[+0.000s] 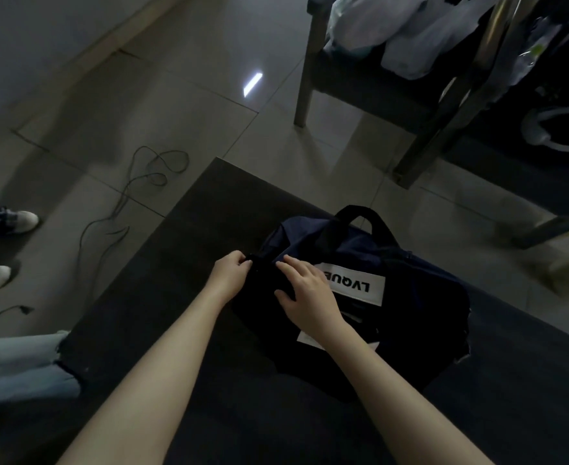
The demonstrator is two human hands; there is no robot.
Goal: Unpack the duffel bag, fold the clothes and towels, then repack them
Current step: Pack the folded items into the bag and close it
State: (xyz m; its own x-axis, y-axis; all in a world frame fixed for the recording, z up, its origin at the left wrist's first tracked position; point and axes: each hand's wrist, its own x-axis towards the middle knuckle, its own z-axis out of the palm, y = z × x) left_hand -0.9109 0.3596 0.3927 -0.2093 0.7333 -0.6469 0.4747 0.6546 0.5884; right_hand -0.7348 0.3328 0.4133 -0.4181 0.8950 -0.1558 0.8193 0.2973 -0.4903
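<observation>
A dark navy duffel bag [407, 297] with a black handle and a white label lies closed on a dark table [162, 297]. My left hand [231, 271] pinches the bag's left end, fingers curled on a small dark tab there. My right hand [304, 292] rests on top of the bag just beside it, fingers spread and lightly bent over the fabric, partly covering the white label. The bag's contents are hidden.
A chair [377, 82] piled with pale plastic bags stands on the tiled floor beyond the table. Cables [132, 193] trail across the floor at left. Another person's shoes [11, 223] and jeans-clad leg [18, 367] are at the left edge.
</observation>
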